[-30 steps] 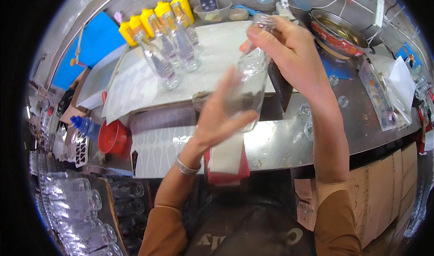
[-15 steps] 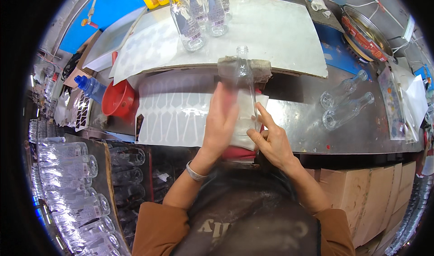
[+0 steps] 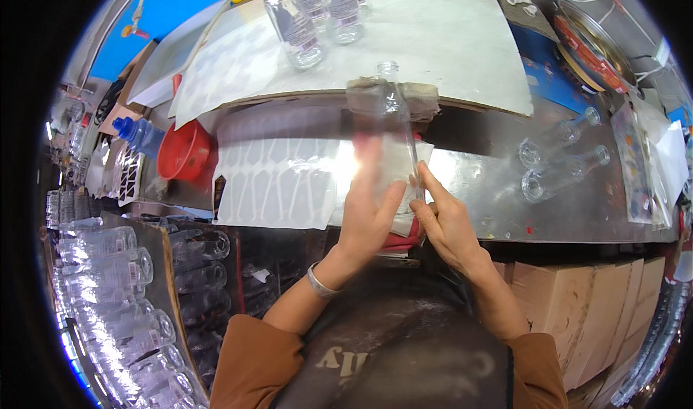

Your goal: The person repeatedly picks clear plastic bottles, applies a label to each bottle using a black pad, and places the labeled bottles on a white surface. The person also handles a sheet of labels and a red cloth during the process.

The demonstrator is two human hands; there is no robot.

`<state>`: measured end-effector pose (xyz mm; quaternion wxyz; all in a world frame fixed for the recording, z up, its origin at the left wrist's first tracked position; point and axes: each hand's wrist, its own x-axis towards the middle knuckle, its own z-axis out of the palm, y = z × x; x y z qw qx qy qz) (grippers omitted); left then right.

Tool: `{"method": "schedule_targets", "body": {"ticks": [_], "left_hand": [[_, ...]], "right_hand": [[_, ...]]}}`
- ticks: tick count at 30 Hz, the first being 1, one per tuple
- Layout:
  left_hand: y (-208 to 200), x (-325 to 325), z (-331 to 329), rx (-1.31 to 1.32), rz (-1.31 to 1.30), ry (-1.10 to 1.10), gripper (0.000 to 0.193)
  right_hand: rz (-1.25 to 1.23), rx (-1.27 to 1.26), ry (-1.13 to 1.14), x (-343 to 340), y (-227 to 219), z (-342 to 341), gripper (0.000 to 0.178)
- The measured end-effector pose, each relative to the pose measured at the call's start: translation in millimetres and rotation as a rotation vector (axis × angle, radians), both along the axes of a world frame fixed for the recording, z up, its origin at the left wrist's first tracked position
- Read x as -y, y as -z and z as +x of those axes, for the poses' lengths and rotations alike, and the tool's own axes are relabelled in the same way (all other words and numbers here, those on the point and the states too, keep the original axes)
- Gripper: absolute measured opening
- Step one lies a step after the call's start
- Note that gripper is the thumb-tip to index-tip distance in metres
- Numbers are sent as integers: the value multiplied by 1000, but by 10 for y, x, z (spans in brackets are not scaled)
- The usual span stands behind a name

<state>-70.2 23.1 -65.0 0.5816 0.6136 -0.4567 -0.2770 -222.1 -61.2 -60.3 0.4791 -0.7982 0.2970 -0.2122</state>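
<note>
A clear glass bottle (image 3: 392,113) lies in front of me, its neck on a rolled cloth (image 3: 421,100) and its base toward me. My right hand (image 3: 449,225) grips the lower right side of the bottle, thumb and fingertips against the glass. My left hand (image 3: 367,218) is at the bottle's left side, fingers stretched forward and smeared by motion, thumb apart near the glass. Beneath the bottle is a pad of red and whitish cloth (image 3: 401,241), partly hidden by my hands. Left of my hands lies a sheet of bottle-shaped transparent films (image 3: 278,181).
Several printed clear bottles (image 3: 296,37) stand on the white-covered raised board (image 3: 440,41). Two clear bottles (image 3: 567,171) lie on the metal table at right. A red funnel-like container (image 3: 184,153) and a blue-capped bottle (image 3: 141,136) sit at left. Cardboard boxes (image 3: 556,301) stand below right.
My left hand has shifted right, closer to the bottle, and its fingers are still blurred. The right hand keeps its hold. The whole view has shifted slightly.
</note>
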Motion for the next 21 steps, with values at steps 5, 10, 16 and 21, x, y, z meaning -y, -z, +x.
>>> {"method": "schedule_targets", "body": {"ticks": [5,10,16,21], "left_hand": [[-86,-108,60,81,11,-65,70],[281,-748,1146,524,216,-605,75],[519,-1453,2146,921,905,-872,64],[570,-1661,1784,962,646,-628,54]], "right_hand": [[184,-31,-5,-36,-131,1,63],[314,146,136,89,90,-282,52],[308,204,156,181,92,-283,43],[269,194,135,122,100,-254,42]]}}
